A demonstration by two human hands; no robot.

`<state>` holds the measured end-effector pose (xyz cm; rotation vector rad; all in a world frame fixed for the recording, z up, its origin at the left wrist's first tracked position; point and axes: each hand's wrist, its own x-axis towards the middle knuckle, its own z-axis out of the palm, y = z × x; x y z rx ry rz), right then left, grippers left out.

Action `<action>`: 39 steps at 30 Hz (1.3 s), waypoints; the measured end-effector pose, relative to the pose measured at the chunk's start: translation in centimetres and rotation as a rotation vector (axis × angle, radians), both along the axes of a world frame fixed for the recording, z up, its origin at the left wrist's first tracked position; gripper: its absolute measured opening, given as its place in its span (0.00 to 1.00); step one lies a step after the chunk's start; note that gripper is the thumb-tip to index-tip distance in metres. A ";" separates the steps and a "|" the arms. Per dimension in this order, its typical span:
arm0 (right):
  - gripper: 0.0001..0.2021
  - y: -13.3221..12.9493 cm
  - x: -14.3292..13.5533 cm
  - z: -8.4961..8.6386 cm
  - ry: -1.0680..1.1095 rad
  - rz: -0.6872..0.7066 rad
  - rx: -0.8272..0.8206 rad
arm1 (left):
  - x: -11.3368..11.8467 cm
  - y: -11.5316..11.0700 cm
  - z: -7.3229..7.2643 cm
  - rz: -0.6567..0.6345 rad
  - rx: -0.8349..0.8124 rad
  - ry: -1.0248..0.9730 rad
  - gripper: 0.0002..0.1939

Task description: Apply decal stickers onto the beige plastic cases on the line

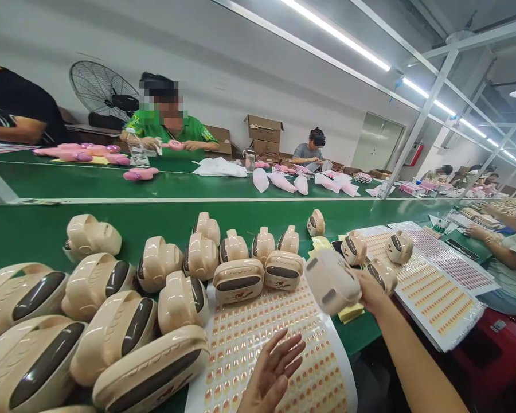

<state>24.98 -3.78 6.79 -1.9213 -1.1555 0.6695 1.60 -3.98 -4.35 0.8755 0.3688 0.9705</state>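
My right hand (372, 289) grips a cream plastic shell (332, 281), fingers wrapped behind its right end, holding it up above the green belt (34, 229). Its long axis runs from upper left to lower right, and the broad rounded face points toward me and to the left. It is glossy beige with 2 small grey rectangular marks on that face. My left hand (270, 373) hovers over the sticker sheet (258, 327), fingers spread, palm open, gripping nothing. Finished shells (184, 258) crowd the belt just beside the sheet.
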 end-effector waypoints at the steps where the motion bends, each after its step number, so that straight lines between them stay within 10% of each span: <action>1: 0.29 -1.0 -1.1 -1.1 0.069 0.036 -0.015 | 0.5 -0.3 0.4 -0.047 -0.051 -0.066 0.29; 9: 0.25 -8.8 -6.8 -8.7 0.144 0.106 0.121 | -0.3 -2.4 -1.5 -0.388 -0.333 -0.475 0.15; 13: 0.26 -13.2 -5.3 -13.6 0.021 -0.094 0.268 | -1.9 -1.8 -1.5 -0.280 -0.398 -0.700 0.18; 17: 0.25 -16.2 -4.4 -17.4 0.449 0.110 0.128 | -2.8 -1.0 -1.3 -0.145 -0.420 -0.742 0.23; 23: 0.18 -17.5 -3.7 -16.4 0.761 0.219 -0.005 | -3.9 0.2 -2.3 -0.100 -0.494 -0.607 0.27; 39: 0.03 -17.9 -5.6 -14.5 0.412 0.123 0.005 | -3.1 0.1 -0.1 0.036 -0.378 -0.572 0.34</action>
